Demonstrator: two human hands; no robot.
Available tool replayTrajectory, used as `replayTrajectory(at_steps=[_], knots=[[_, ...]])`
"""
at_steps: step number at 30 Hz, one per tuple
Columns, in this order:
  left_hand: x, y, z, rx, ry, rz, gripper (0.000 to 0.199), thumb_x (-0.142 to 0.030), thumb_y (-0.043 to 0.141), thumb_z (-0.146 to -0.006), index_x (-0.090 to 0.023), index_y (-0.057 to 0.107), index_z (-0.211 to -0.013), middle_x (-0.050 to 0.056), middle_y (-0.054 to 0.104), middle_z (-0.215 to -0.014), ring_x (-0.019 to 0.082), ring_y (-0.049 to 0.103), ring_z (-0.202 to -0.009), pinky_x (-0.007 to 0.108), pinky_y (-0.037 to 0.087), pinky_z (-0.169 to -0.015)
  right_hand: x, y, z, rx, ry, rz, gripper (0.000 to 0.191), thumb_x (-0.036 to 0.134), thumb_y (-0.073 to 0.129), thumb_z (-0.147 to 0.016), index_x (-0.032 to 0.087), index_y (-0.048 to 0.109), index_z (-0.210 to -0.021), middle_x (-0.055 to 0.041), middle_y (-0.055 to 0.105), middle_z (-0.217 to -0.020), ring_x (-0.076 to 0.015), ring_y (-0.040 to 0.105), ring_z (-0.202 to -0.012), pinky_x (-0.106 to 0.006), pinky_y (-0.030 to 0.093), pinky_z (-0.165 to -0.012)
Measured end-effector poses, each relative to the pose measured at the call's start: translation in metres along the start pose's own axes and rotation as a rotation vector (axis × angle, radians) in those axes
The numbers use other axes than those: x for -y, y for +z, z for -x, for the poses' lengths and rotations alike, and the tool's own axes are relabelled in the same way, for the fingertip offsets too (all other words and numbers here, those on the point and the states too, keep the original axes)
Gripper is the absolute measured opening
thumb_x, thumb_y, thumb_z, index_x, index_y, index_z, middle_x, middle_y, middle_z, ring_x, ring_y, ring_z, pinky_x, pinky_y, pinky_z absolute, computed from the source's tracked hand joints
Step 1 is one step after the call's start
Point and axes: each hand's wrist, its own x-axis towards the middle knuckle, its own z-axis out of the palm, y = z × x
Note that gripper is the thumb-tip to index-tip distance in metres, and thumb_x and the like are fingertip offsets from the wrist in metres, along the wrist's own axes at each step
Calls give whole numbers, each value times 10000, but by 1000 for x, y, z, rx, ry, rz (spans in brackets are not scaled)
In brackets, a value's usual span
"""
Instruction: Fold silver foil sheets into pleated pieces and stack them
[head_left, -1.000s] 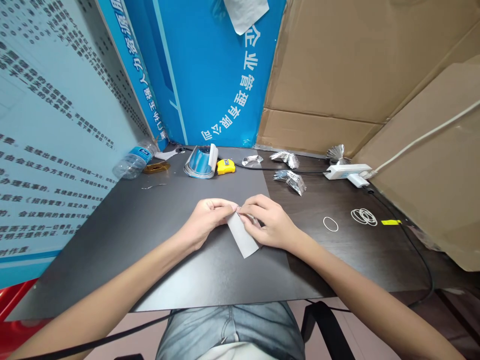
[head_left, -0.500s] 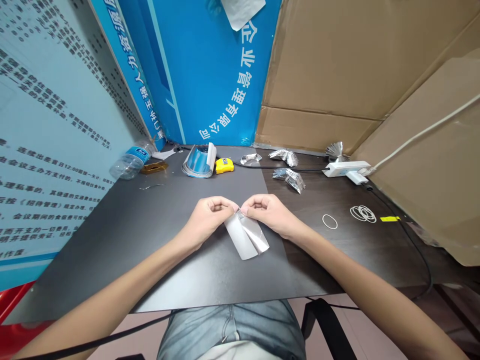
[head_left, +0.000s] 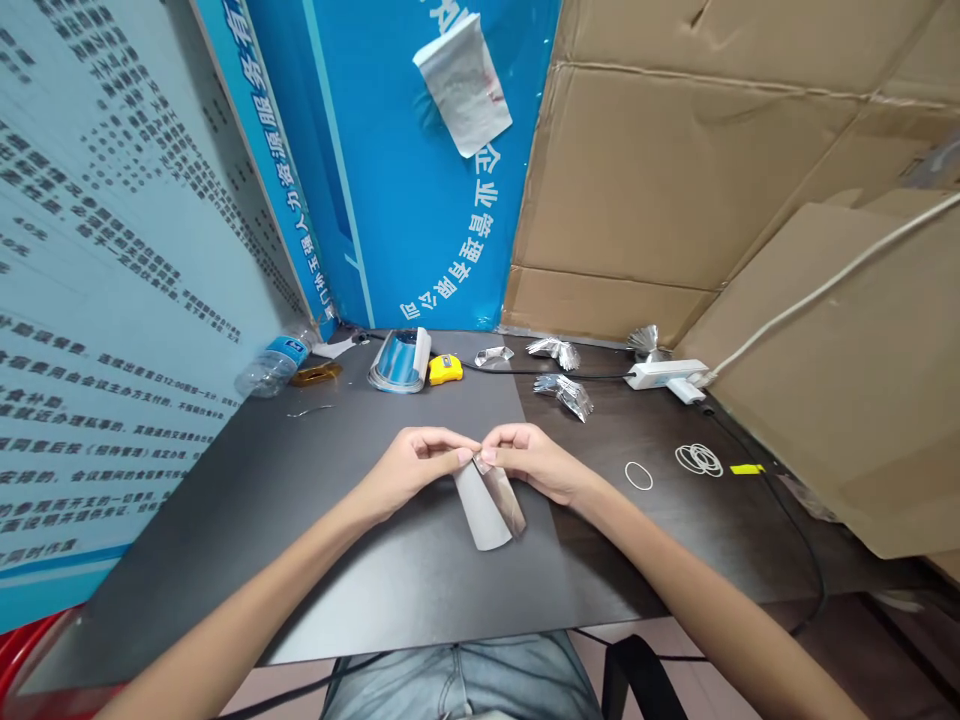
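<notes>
Over the middle of the dark desk, both hands meet at the top end of a folded silvery strip [head_left: 484, 510]. My left hand [head_left: 424, 465] pinches its upper left corner between thumb and fingers. My right hand [head_left: 532, 458] pinches the same end from the right, fingertips nearly touching the left ones. The strip hangs toward me in two flaps, a pale one at left and a shinier, brownish one at right. Fingers hide the strip's very top.
Behind the hands lie a curled blue-white stack of sheets [head_left: 400, 362], a yellow tape measure [head_left: 445, 370] and fanned silver strips [head_left: 566, 393]. A power strip [head_left: 666, 374], white rubber bands [head_left: 699, 460] and a yellow tag [head_left: 747, 469] are at right. A plastic bottle [head_left: 276, 364] lies at left.
The view has tilted up, so the desk and hands sit lower in the picture. The strip's two flaps hang closer together, and both hands keep their pinch on it.
</notes>
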Motion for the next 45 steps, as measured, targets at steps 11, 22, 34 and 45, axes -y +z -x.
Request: replayTrajectory(at_steps=[11,22,34,45], knots=[[3,-6,-3,-8,-56,-102,343,-477,773,-875,-162,825,-1001,102,802,-1031,228,694,-952,290,507,-881,-2,4,-3,-26,29,5,378,438,912,-695,143,737,-855,5,646,-761,-80,517,-680,-210,381,-665],[3,-7,-6,-35,-148,-54,466,-562,813,-791,-152,806,-1013,116,789,-1007,258,688,-958,313,498,-863,-14,10,-13,-155,-76,113,374,427,906,-684,126,732,-822,4,633,-714,-78,494,-645,-206,351,-632],[6,9,-24,-90,-295,270,557,-529,798,-834,-199,654,-1259,91,748,-1118,183,725,-919,252,555,-795,6,-4,-39,-581,-244,-128,379,418,836,-629,167,620,-813,8,601,-766,-107,548,-682,-232,454,-649],[5,6,-61,-117,-321,205,436,-502,848,-757,-143,713,-966,53,732,-842,132,677,-742,196,512,-660,4,-18,-53,-732,-354,13,259,331,767,-666,162,637,-813,2,618,-724,-136,546,-683,-267,439,-673]])
